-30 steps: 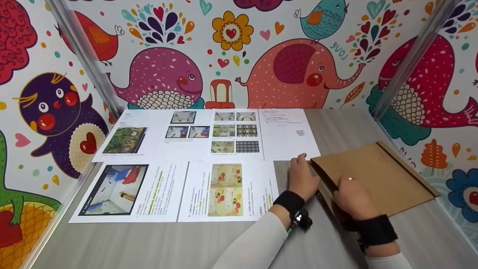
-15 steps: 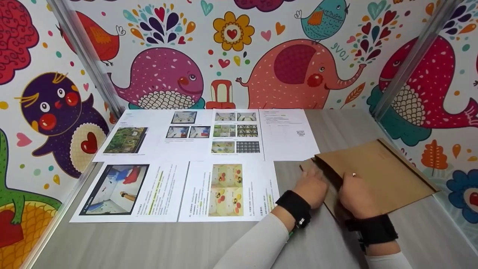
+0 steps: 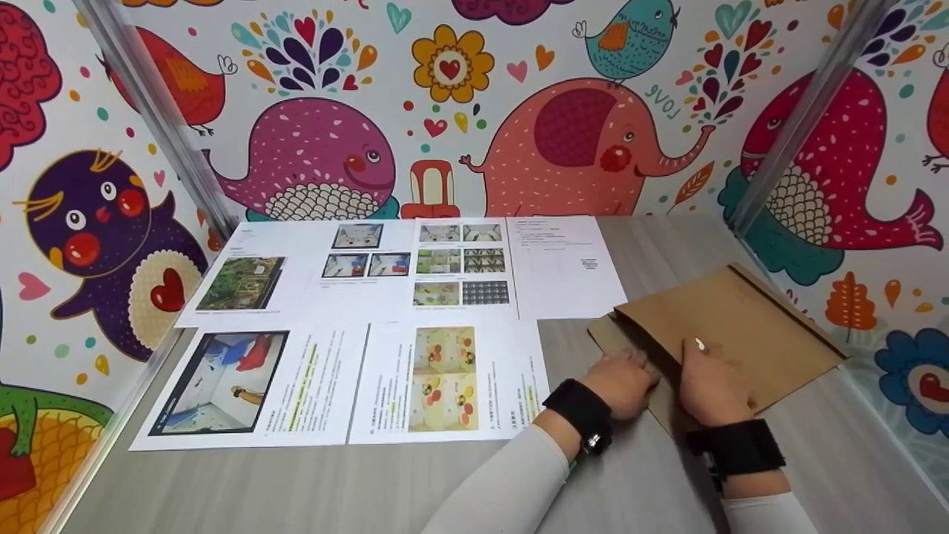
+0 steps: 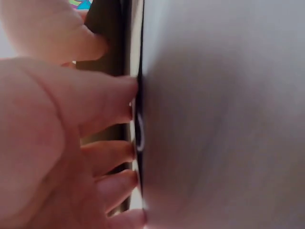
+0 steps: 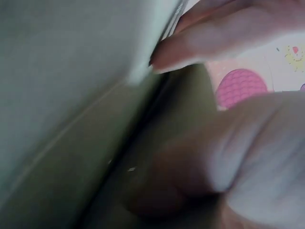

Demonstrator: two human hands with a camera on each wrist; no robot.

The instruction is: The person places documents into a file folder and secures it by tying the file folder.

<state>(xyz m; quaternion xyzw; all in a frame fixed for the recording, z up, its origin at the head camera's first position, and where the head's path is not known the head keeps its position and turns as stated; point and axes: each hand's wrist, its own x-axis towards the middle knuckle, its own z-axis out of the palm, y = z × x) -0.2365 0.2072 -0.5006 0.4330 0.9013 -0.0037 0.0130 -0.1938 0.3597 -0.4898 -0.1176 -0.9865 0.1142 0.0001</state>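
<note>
A brown kraft-paper document folder (image 3: 764, 334) lies on the right of the table, its mouth gaping toward the left. Its flap (image 3: 606, 335) is folded out flat against the tabletop. My left hand (image 3: 621, 382) rests palm down on the flap. In the left wrist view, the fingertips (image 4: 125, 148) touch along a thin edge near the tabletop. My right hand (image 3: 710, 389) grips the folder's upper panel at the mouth, thumb on top. The other fingers are hidden in the head view; the right wrist view shows the hand close at the dark opening (image 5: 128, 148).
Printed sheets (image 3: 319, 386) with photos and text lie in two rows across the left and middle of the grey table (image 3: 296, 486). Cartoon-patterned wall panels (image 3: 563, 163) close off the back and sides, with metal posts (image 3: 797, 126) at the corners.
My left hand has moved from the folder's far corner toward me and right, onto the flap, which now lies flatter. My right hand stays at the mouth. The view has shifted slightly.
</note>
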